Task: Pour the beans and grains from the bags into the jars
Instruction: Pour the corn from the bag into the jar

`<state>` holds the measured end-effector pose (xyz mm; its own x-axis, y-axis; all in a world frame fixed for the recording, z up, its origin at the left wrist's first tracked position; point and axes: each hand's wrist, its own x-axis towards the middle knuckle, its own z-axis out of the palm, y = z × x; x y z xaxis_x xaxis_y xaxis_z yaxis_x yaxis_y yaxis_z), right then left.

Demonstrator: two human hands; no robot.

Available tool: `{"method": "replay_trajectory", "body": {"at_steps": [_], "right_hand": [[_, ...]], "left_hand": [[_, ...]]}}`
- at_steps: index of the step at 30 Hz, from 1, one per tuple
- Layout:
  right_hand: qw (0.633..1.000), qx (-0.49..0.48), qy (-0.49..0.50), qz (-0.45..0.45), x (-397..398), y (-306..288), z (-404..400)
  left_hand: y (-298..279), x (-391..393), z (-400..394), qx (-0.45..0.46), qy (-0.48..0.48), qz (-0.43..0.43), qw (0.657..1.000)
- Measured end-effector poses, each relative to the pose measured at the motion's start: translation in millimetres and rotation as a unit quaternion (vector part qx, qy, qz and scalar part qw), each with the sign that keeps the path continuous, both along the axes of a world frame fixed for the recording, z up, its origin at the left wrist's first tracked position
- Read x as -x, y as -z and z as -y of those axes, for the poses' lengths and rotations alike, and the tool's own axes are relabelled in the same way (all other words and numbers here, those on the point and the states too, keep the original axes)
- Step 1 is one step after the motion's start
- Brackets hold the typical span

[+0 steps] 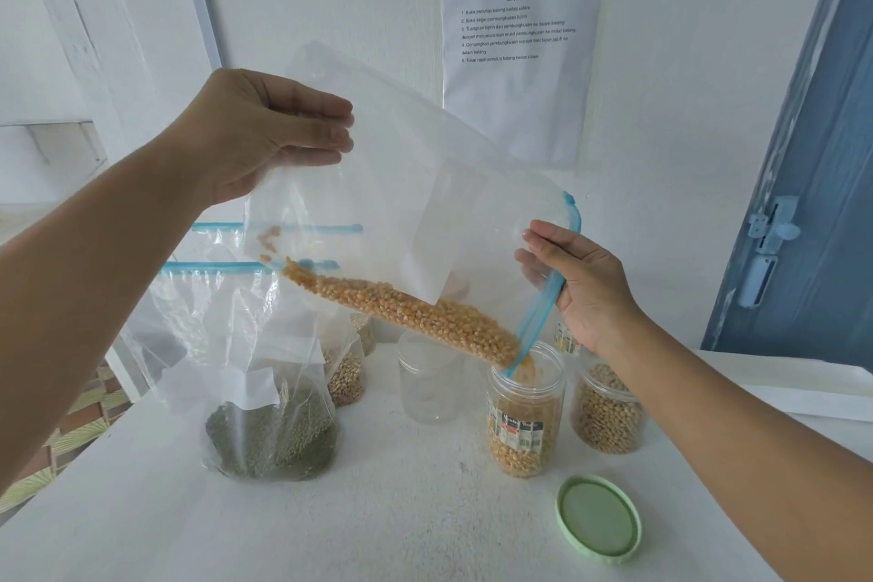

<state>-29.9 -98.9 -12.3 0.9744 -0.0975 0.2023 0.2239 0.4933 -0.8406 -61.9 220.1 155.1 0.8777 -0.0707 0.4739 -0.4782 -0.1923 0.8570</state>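
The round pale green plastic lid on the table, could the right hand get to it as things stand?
Probably yes for the path: the round pale green plastic lid lies in the open below the right hand. But that hand is holding the clear zip bag's mouth over the jar.

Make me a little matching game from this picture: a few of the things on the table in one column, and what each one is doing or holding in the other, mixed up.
Things:
1. tilted bag
2. standing bag
3. middle jar
4. green lid

States:
A. lying flat on the table, off its jar
B. empty, nothing inside
C. spilling yellow corn into the labelled jar
D. holding dark green beans

Pairs: 1-C, 2-D, 3-B, 4-A
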Motion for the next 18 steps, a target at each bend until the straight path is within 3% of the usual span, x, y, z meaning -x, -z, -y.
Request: {"method": "replay_trajectory", "body": {"at_steps": [18], "right_hand": [[1.0,0.003,0.001,-0.005,-0.9,2.0,1.1]], "left_hand": [[-1.6,-1.0,0.9,-0.004,-0.001,0.0,1.0]]}}
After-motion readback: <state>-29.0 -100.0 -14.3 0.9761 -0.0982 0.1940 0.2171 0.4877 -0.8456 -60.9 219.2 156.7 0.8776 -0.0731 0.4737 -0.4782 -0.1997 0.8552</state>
